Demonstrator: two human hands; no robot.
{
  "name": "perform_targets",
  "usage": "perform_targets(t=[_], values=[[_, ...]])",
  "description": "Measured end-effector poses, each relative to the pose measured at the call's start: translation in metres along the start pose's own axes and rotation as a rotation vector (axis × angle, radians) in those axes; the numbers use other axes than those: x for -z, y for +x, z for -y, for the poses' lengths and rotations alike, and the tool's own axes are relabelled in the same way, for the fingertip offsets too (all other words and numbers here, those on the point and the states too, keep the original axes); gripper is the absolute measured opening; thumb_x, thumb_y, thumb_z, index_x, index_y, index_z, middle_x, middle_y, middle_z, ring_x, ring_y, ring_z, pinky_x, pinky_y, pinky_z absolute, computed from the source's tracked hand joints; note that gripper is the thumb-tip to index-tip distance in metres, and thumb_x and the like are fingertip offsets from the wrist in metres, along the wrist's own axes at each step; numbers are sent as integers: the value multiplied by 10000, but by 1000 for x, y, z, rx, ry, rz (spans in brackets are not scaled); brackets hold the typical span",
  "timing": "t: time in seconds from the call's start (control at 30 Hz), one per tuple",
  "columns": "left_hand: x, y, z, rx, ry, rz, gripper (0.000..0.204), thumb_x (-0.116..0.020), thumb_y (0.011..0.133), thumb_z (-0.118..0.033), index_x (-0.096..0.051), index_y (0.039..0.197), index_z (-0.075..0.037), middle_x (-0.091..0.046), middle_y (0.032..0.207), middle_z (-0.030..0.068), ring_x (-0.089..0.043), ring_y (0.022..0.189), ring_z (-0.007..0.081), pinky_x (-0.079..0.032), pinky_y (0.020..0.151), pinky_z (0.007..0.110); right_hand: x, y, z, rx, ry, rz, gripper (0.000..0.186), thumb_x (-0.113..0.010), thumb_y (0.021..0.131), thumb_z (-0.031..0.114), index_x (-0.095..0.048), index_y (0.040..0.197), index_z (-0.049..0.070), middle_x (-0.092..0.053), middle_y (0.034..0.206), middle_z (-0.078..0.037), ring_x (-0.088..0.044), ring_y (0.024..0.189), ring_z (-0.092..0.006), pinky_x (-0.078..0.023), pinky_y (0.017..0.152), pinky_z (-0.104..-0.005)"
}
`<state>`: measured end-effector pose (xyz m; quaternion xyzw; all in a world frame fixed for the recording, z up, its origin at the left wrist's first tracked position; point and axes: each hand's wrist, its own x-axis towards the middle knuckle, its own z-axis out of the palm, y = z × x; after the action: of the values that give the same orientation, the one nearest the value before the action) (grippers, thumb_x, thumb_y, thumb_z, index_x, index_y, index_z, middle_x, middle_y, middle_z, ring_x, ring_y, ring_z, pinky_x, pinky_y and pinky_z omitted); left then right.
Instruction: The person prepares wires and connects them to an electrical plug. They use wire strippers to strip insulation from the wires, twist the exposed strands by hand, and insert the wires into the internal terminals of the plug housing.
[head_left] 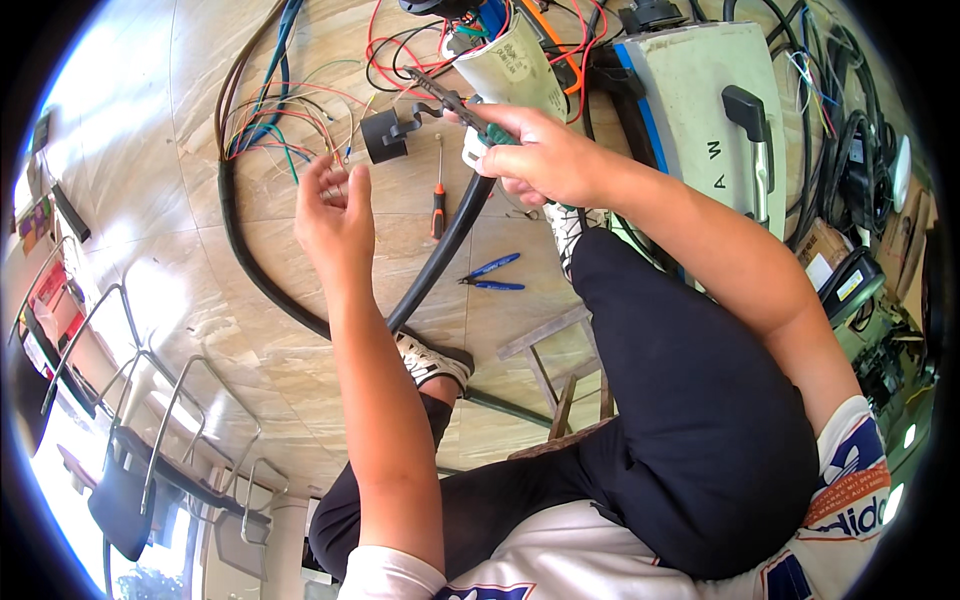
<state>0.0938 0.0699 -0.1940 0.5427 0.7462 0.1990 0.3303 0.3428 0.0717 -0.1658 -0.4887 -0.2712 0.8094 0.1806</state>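
Note:
My right hand (540,155) is closed around a pair of pliers (462,110) with green grips and dark jaws pointing to the upper left. A black cylinder with a bent bracket (384,137) is just left of these pliers. Beside my right fingers shows part of a white piece, half hidden. My left hand (335,225) has loosely curled fingers, the thumb apart from them, and nothing visibly held. Its fingertips are close to the loose, thin coloured wires (300,125) fanning out of a thick black cable (240,235).
An orange-handled screwdriver (439,205) and blue cutters (492,272) lie on the tiled floor. Ahead stands a worn whitish housing (515,70) with red and black wires. A large pale machine case (690,110) is at right, a wooden stool (560,350) below, metal-framed chairs (190,430) left.

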Motion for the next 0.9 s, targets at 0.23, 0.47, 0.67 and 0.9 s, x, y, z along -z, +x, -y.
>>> perform_targets(t=[0.23, 0.47, 0.67, 0.9], values=[[-28, 30, -68, -729, 137, -170, 343, -764, 778, -104, -643, 1098, -78, -658, 958, 93, -597, 921, 277, -472, 836, 403, 4, 0, 0, 22, 87, 57, 558, -534, 921, 70, -396, 1461, 100, -457, 753, 33, -355, 539, -50, -318, 472, -243], [-32, 39, -68, -918, 217, -132, 165, -715, 816, -76, -654, 970, -80, -661, 925, 80, -601, 881, 288, -463, 800, 404, 1, -5, 8, 26, 95, 43, 545, -537, 915, 88, -401, 1443, 79, -428, 701, 34, -363, 521, -62, -336, 472, -261], [-29, 37, -80, -680, 209, 40, 48, -636, 899, -93, -632, 914, -48, -642, 855, 91, -587, 782, 247, -463, 718, 378, 1, 0, 2, 101, -87, -37, 574, -548, 887, 123, -417, 1439, 38, -510, 760, -36, -459, 583, -131, -400, 544, -295], [-19, 56, -78, 575, -968, 781, 136, -544, 983, -126, -573, 890, -31, -567, 804, 21, -482, 678, 124, -431, 643, 306, 4, 14, -31, 546, -598, -300, 633, -581, 887, 150, -385, 1469, -4, -676, 970, -163, -656, 672, -184, -531, 693, -327]])
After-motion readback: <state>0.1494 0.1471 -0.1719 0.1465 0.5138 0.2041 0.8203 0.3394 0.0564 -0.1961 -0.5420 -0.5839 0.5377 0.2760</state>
